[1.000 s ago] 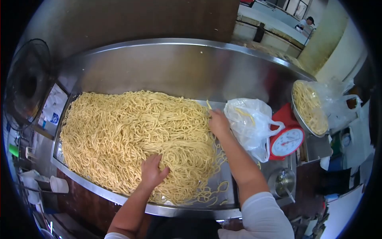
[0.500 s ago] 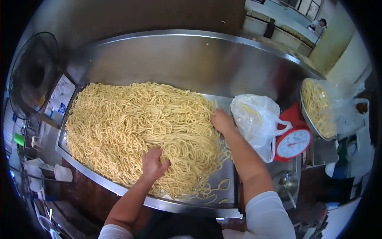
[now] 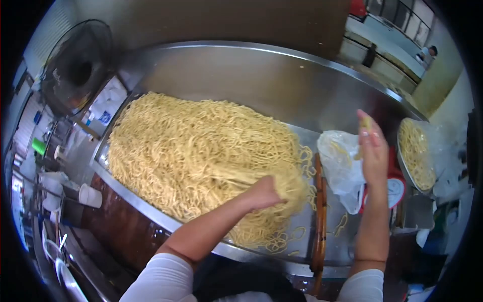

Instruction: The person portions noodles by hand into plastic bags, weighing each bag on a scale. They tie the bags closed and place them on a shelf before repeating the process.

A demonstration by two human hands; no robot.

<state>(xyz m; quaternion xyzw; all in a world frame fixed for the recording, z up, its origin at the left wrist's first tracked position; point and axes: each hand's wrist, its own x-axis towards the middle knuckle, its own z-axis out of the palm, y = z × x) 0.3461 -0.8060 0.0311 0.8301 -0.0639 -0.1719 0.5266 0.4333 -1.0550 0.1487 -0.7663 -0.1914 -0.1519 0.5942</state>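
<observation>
A large heap of yellow noodles (image 3: pixel 201 146) lies in a wide metal tray (image 3: pixel 132 195). My left hand (image 3: pixel 264 194) is closed on noodles at the heap's front right; strands around it are smeared by motion. Raised at the right, my right hand (image 3: pixel 373 151) has a few noodles showing at its fingers, which are upright and close together. It is in front of the red dial scale (image 3: pixel 396 193), partly covering it. Just left of that hand sits a white plastic bag (image 3: pixel 338 176) with some noodles inside.
A wooden pole (image 3: pixel 319 216) runs between the heap and the bag, with loose strands nearby. At the far right is a bowl of noodles (image 3: pixel 415 156) under clear plastic. A fan (image 3: pixel 75 70) stands at left, and another person (image 3: pixel 426 54) is in the background.
My right hand has left the heap's right edge and risen beside the bag. My left hand has moved right and closed on noodles. The view has shifted, showing the wooden pole.
</observation>
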